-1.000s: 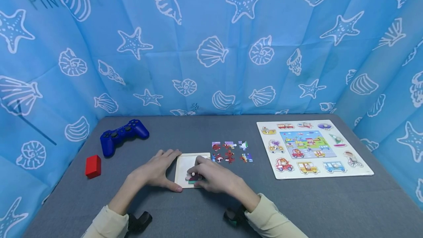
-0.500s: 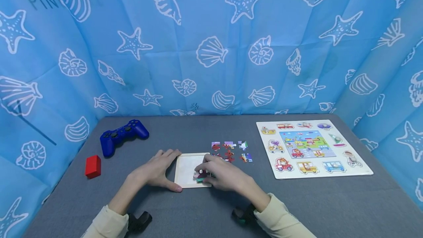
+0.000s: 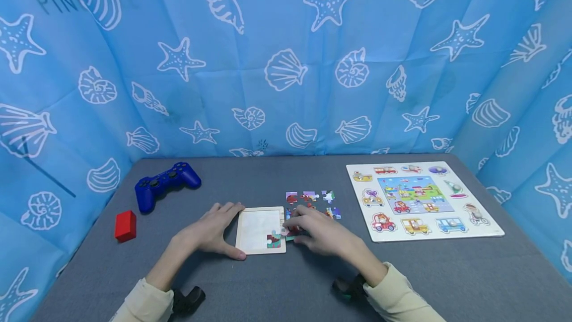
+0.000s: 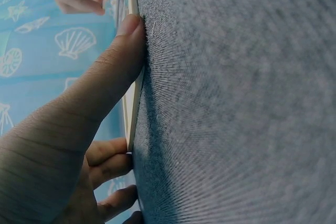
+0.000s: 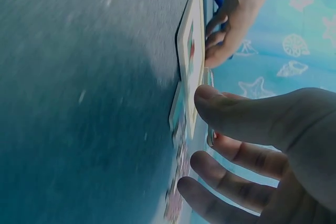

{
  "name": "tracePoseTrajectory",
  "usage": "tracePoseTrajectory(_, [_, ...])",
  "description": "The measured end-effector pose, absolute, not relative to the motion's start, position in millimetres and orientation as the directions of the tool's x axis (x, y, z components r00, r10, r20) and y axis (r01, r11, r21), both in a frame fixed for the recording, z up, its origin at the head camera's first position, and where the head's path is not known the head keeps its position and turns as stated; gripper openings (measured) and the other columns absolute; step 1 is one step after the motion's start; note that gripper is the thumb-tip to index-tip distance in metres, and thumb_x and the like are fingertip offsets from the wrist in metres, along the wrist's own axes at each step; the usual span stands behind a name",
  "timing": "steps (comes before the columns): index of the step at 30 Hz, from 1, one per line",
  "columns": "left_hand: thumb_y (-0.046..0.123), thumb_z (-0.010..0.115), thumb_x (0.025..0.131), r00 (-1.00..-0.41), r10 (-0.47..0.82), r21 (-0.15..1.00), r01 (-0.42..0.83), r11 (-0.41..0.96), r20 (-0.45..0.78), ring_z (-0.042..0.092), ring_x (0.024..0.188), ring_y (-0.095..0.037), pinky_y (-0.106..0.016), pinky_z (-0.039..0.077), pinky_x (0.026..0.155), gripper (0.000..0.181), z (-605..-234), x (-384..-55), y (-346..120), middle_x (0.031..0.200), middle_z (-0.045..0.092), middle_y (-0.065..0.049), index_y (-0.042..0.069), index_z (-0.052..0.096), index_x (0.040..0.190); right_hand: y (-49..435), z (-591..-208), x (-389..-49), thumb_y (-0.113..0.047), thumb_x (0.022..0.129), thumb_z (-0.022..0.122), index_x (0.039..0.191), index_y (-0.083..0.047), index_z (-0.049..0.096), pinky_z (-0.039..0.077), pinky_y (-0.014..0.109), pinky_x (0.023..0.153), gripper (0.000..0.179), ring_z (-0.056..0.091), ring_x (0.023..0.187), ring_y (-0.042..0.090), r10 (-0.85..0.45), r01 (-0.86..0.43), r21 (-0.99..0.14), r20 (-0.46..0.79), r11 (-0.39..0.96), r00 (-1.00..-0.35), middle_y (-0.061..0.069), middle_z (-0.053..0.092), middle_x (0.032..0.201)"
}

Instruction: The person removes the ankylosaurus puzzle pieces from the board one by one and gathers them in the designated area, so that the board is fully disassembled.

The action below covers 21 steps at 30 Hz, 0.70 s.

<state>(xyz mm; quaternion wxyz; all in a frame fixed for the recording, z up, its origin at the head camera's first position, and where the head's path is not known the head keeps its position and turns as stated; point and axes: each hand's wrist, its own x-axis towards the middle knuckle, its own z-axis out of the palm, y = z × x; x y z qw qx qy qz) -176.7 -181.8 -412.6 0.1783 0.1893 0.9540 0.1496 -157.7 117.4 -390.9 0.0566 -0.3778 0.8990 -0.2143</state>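
My left hand (image 3: pixel 213 230) holds the left side of a small square wooden puzzle tray (image 3: pixel 239 232), thumb at the near corner, fingers at the far one. In the left wrist view, the thumb (image 4: pixel 113 66) lies along the tray's edge. A jigsaw piece (image 3: pixel 274 239) in red and green sits in the tray's near right corner. My right hand (image 3: pixel 319 230), just past the tray's right rim, pinches another jigsaw piece (image 5: pixel 211 136) between thumb and index finger; the fingers mostly hide it. Its other fingers are loosely extended.
Several loose jigsaw pieces (image 3: pixel 328 196) lie beyond my right hand, partly hidden by it. A knobbed picture puzzle board (image 3: pixel 364 212) is at the right. A blue game controller (image 3: pixel 167 183) and a red block (image 3: pixel 126 225) stand at the left.
My right hand has moved right, from over the tray to beyond its right rim, carrying a jigsaw piece. The piece in the tray's corner is now uncovered. The left hand has stayed put.
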Motion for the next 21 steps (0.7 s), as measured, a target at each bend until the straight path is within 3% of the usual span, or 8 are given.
tracePoseTrajectory(12, [0.071, 0.085, 0.066, -0.863, 0.422, 0.353, 0.316, 0.881, -0.279, 0.044, 0.139, -0.038, -0.064, 0.040, 0.112, 0.120, -412.3, -177.7, -182.6, 0.158, 0.044, -0.017, 0.012, 0.035, 0.158, 141.9, -390.8, -160.7, -0.008, 0.089, 0.077, 0.124, -0.013, 0.073, 0.039, 0.022, 0.066, 0.036, 0.044, 0.077, 0.007, -0.658, -0.604, -0.425, 0.026, 0.674, -0.752, 0.002, 0.056, 0.095])
tracePoseTrajectory(21, [0.072, 0.084, 0.065, -0.862, 0.425, 0.359, 0.318, 0.877, -0.276, 0.044, 0.139, -0.038, -0.064, 0.040, 0.112, 0.120, -413.1, -177.3, -183.3, 0.158, 0.044, -0.017, 0.013, 0.035, 0.158, 152.9, -394.3, -162.2, -0.008, 0.088, 0.078, 0.122, -0.010, 0.073, 0.044, 0.028, 0.071, 0.035, 0.050, 0.083, 0.009, -0.633, -0.591, -0.383, 0.020, 0.710, -0.774, 0.002, 0.062, 0.102])
